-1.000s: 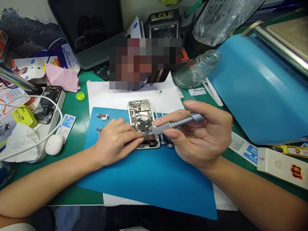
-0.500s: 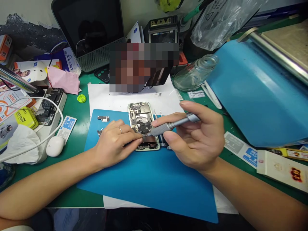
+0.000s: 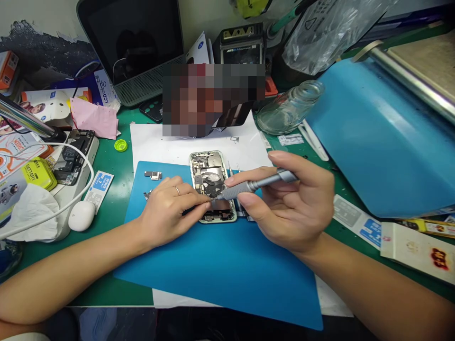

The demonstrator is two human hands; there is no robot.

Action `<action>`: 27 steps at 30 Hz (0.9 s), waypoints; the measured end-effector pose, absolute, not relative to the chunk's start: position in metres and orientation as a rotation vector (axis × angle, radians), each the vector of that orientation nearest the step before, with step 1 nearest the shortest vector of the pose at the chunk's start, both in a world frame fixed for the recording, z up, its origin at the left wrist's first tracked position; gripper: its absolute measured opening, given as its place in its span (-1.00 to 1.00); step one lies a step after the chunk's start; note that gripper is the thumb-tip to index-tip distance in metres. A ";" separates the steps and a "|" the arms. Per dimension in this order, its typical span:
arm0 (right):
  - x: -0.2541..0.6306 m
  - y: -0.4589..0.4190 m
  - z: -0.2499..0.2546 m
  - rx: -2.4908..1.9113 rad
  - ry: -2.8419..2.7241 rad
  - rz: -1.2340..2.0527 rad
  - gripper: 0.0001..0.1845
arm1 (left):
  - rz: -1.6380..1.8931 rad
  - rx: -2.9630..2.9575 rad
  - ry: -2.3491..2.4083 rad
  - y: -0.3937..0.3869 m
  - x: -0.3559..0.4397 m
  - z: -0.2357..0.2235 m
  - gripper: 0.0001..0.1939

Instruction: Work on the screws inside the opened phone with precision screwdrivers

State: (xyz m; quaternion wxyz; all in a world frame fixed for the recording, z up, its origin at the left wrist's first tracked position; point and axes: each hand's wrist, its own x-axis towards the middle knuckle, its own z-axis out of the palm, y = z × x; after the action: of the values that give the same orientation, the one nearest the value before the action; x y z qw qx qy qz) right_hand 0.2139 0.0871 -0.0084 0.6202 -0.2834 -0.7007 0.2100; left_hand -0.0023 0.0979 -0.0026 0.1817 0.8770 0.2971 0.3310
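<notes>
An opened phone body (image 3: 213,175) lies on the blue mat (image 3: 213,270), its inner parts showing. My right hand (image 3: 296,203) grips a grey screwdriver (image 3: 241,189) by its knurled handle, slanting down to the left over the phone. My left hand (image 3: 172,203), with a ring on one finger, is pinched closed at the screwdriver's tip above the lower part of the phone. Whatever those fingertips hold, if anything, is hidden. Small phone parts (image 3: 153,175) rest on the mat left of the phone. More slim tools (image 3: 230,168) lie at its right side, partly behind my right hand.
A glass jar (image 3: 289,109) stands beyond my right hand, beside white tweezers (image 3: 314,139). At the left are a white earbud case (image 3: 81,216), another opened phone (image 3: 76,156) and a green cap (image 3: 121,145). A dark screen (image 3: 133,42) stands at the back.
Hardly anything differs. My right hand and the screwdriver appear shifted very slightly to the right; my left hand stays at the tip.
</notes>
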 end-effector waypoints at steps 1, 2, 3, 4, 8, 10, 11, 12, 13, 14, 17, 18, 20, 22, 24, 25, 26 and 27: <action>0.214 0.087 -0.009 -0.653 -1.613 0.482 -0.25 | 0.935 2.484 0.835 0.098 -0.002 -0.002 -0.91; 0.214 0.087 -0.009 -0.655 -1.615 0.483 -0.25 | 0.933 2.493 0.827 0.099 -0.002 -0.001 -0.91; 0.214 0.087 -0.009 -0.656 -1.617 0.483 -0.25 | 0.930 2.503 0.821 0.099 -0.002 -0.001 -0.91; 0.215 0.087 -0.009 -0.657 -1.618 0.484 -0.25 | 0.925 2.511 0.813 0.099 -0.001 0.000 -0.90; 0.215 0.088 -0.009 -0.640 -1.624 0.475 -0.24 | 0.911 2.523 0.811 0.099 0.000 0.002 -0.90; 0.215 0.088 -0.010 -0.637 -1.624 0.460 -0.25 | 0.909 2.521 0.813 0.099 0.000 0.002 -0.90; 0.215 0.088 -0.010 -0.640 -1.624 0.452 -0.25 | 0.910 2.518 0.813 0.099 0.000 0.002 -0.90; 0.215 0.088 -0.010 -0.644 -1.624 0.446 -0.25 | 0.913 2.516 0.812 0.099 0.000 0.002 -0.90; 0.215 0.088 -0.010 -0.649 -1.624 0.443 -0.26 | 0.915 2.514 0.811 0.098 0.000 0.002 -0.91; 0.215 0.088 -0.009 -0.652 -1.625 0.442 -0.26 | 0.918 2.513 0.809 0.098 0.000 0.003 -0.91; 0.214 0.088 -0.009 -0.635 -1.634 0.454 -0.26 | 0.925 2.516 0.809 0.098 0.000 0.003 -0.91; 0.214 0.088 -0.008 -0.631 -1.631 0.458 -0.26 | 0.922 2.516 0.813 0.098 0.000 0.003 -0.91; 0.213 0.088 -0.008 -0.635 -1.622 0.463 -0.27 | 0.914 2.512 0.824 0.098 0.000 0.003 -0.90; 0.213 0.088 -0.008 -0.653 -1.618 0.458 -0.28 | 0.903 2.507 0.837 0.098 0.000 0.003 -0.90; 0.213 0.087 -0.008 -0.666 -1.626 0.450 -0.29 | 0.898 2.503 0.846 0.098 0.000 0.003 -0.89; 0.213 0.087 -0.008 -0.675 -1.626 0.441 -0.29 | 0.898 2.502 0.850 0.097 0.000 0.003 -0.89; 0.214 0.087 -0.009 -0.684 -1.624 0.431 -0.30 | 0.900 2.501 0.854 0.097 -0.001 0.003 -0.89; 0.214 0.087 -0.009 -0.693 -1.621 0.423 -0.31 | 0.902 2.500 0.858 0.098 -0.001 0.002 -0.89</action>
State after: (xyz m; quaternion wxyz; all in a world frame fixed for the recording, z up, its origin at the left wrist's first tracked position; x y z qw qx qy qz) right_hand 0.2142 0.0872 -0.0092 0.6164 -0.3009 -0.7040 0.1838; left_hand -0.0008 0.0975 0.0024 0.1736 0.8816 0.3025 0.3180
